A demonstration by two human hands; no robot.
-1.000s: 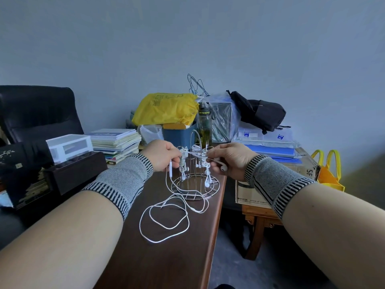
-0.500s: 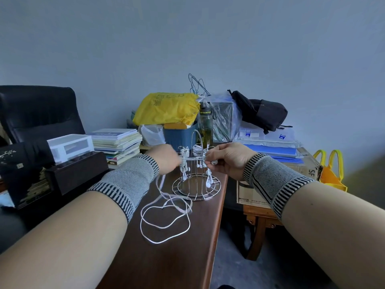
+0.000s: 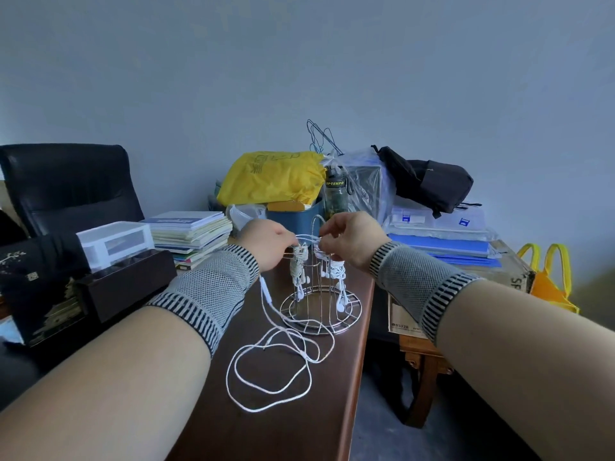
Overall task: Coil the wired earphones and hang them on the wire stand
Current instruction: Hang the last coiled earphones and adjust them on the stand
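Both hands, left hand (image 3: 266, 242) and right hand (image 3: 349, 239), pinch the earphone cable (image 3: 266, 371) over the wire stand (image 3: 321, 314); 2 coiled bundles (image 3: 298, 269) hang there.

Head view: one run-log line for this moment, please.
left hand: pinching earphone cable | right hand: pinching cable at wire stand | cable: uncoiled on table
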